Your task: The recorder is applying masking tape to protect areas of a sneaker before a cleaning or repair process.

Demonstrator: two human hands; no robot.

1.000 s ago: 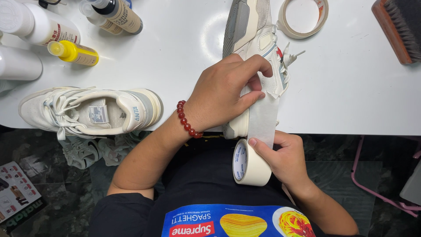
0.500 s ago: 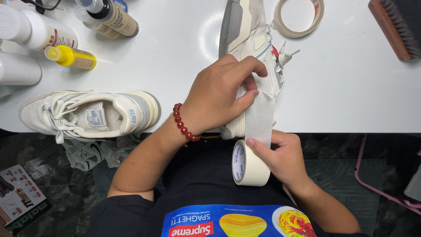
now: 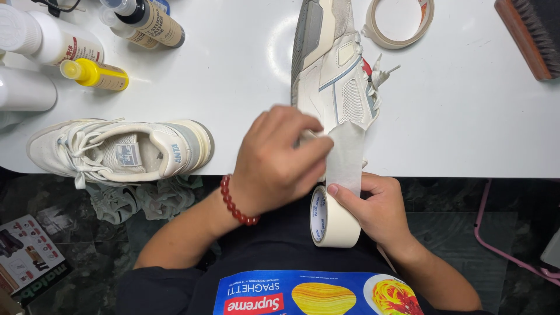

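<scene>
The grey-and-white shoe (image 3: 332, 76) lies on the white bench (image 3: 466, 128) with its long axis running near to far; one end overhangs the near edge, and which end I cannot tell, since the hands cover it; a strip of tape (image 3: 345, 160) runs straight down from that end to the tape roll (image 3: 333, 217) — so strip and shoe share one line. The left hand (image 3: 277, 160) is nearer the shoe, curled over its near end with fingertips pressing the strip's top; the right hand (image 3: 379, 210) sits just below the bench edge, closed around the roll, thumb on the strip. A second shoe (image 3: 119, 153) lies crosswise at left.
</scene>
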